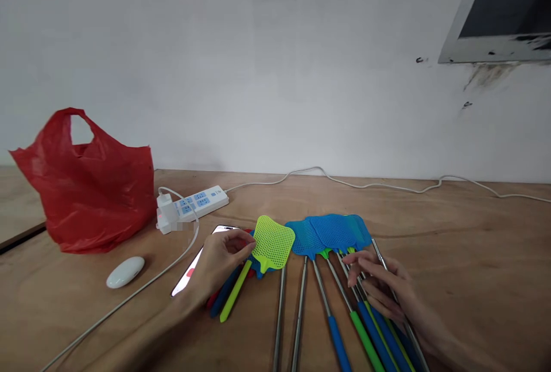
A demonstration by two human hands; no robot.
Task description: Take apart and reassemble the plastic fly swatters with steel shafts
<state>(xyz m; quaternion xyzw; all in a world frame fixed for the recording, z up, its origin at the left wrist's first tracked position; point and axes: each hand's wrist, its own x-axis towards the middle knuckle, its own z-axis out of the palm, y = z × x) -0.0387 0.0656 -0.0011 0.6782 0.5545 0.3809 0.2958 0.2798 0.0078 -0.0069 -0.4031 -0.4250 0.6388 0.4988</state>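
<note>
My left hand pinches the left edge of a yellow-green fly swatter head, thumb and forefinger pressed together. Under that head are parts of blue and red swatters, and a short yellow-green handle slants beside it. My right hand is half curled around a thin bare metal rod, which crosses the palm. Its fingers are over the shafts of several swatters. Overlapping blue swatter heads lie between the hands, their metal shafts and blue or green grips fanning toward me.
A lit phone lies partly behind my left wrist. Farther left are a white oval object, a power strip with a charger and cable, and a red plastic bag. A white cord runs along the wall.
</note>
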